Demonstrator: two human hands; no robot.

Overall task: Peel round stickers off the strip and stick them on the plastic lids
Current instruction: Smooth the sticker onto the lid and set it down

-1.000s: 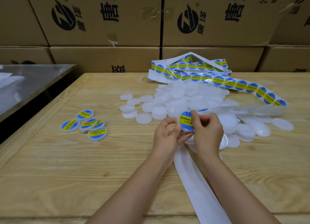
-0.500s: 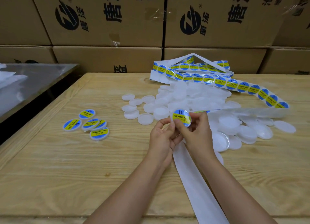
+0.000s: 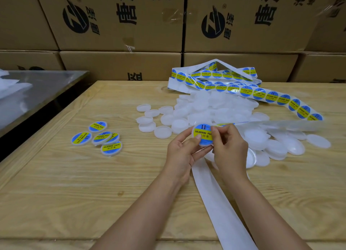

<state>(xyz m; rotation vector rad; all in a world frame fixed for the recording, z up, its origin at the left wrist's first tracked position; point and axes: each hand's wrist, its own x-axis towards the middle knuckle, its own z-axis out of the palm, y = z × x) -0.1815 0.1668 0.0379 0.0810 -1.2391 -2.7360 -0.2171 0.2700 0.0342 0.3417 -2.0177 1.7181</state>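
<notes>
**Sticker on lid, not yet rubbed flat**

Turned the lid (image 3: 193, 132) since the frame half a second before, so that its sticker (image 3: 202, 135) faced the camera with the print level instead of slanted. Slid the right thumb onto the sticker's right edge.

Held the lid above the tabletop (image 3: 74, 184), just in front of the pile (image 3: 215, 109) of bare lids. Pinched it from the left and below with the left hand (image 3: 182, 152), fingers curled behind. Closed the thumb and forefinger of the right hand (image 3: 229, 146) on the right rim. Covered nearly the whole top with the sticker, leaving only a thin white rim showing at the left and bottom.

Could probably have trapped a crease or bubble by pressing from the edge inward rather than from the middle out. Could not tell whether the edge hidden under the thumb sat flat or overhung the rim; if left unrubbed, might have lifted later. Might also have skewed the print by twisting while the glue was fresh.

Kept the strip (image 3: 258, 93) close behind the right hand, with its peeled end near the knuckles; could have caught a loose sticker on a finger or on the pile. Left the bare backing (image 3: 215, 193) trailing between the forearms to the near edge; could have dragged the strip, and lids with it, if snagged by a forearm.
</notes>
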